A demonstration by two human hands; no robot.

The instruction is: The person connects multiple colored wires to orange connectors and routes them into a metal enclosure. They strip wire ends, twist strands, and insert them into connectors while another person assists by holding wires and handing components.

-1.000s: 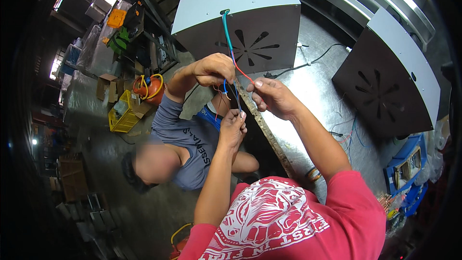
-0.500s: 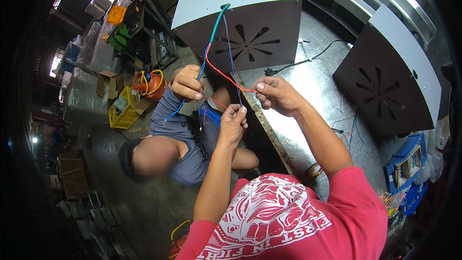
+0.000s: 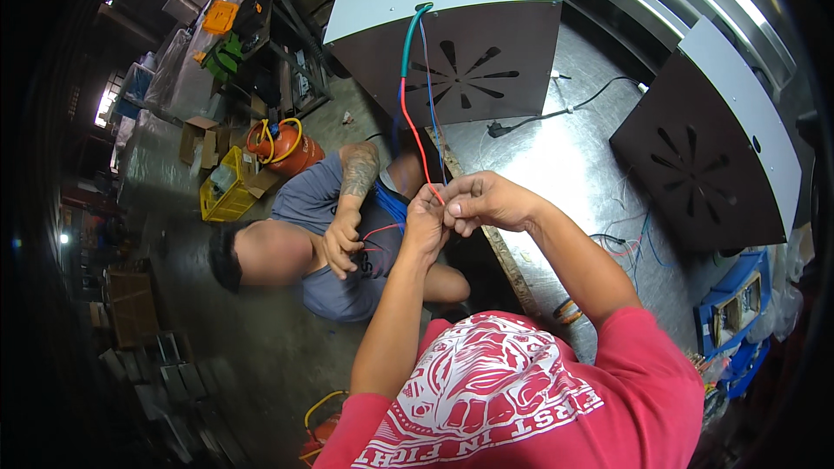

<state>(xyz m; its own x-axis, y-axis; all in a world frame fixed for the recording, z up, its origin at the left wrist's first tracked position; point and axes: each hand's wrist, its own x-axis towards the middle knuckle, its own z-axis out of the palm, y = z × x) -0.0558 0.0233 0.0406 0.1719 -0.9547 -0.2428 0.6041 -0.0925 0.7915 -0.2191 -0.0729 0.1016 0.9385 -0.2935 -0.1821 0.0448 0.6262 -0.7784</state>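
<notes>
My left hand [image 3: 425, 221] and my right hand [image 3: 480, 201] meet over the edge of a steel table [image 3: 556, 165], both pinching a thin red wire [image 3: 415, 135] and a blue wire [image 3: 431, 113]. The wires run up into a green sleeve [image 3: 408, 39] entering a white-topped box with a dark slotted panel [image 3: 460, 35]. Below, a person in a grey shirt [image 3: 330, 208] sits on the floor, and the hand [image 3: 340, 243] of that person holds another stretch of red wire near blue cable.
A second box with a slotted panel [image 3: 704, 156] stands on the table at right, with loose wires [image 3: 621, 243] beside it. A black plug and cord [image 3: 530, 117] lie between the boxes. An orange gas cylinder [image 3: 287, 148] and a yellow crate [image 3: 221, 195] sit on the floor.
The seated person's arm dropped from the wires near my hands down to the chest. My two hands closed together on the red and blue wires.
</notes>
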